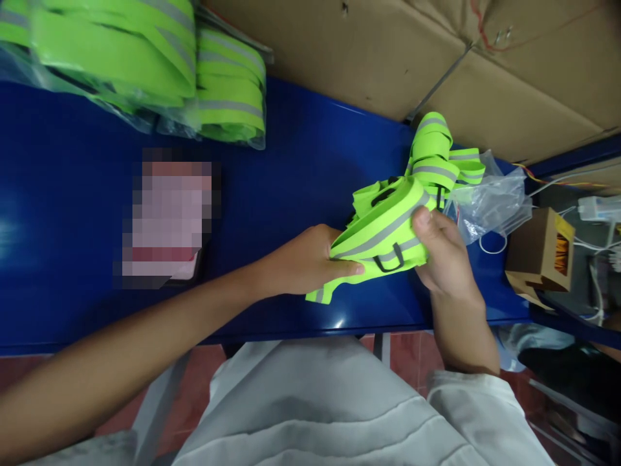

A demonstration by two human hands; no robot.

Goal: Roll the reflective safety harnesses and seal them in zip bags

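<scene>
Between my hands is a folded bundle of neon-yellow reflective straps (376, 239) with grey stripes and small black loops. My left hand (323, 262) pinches its left end, thumb laid over the front. At the right end, my right hand (444, 249) grips the bundle with the thumb pressed on top. One short strap end hangs below my left hand. Just behind the bundle, more coiled neon strap (431, 149) lies on the blue table (291, 175). My fingers behind the bundle are hidden.
Large plastic-wrapped neon strap rolls (230, 90) sit at the back left. A pixelated flat item (167, 213) lies at left. To the right are a crumpled clear plastic bag (492, 200), a small cardboard box (538, 252) and white cables. Brown cardboard (524, 97) lines the back.
</scene>
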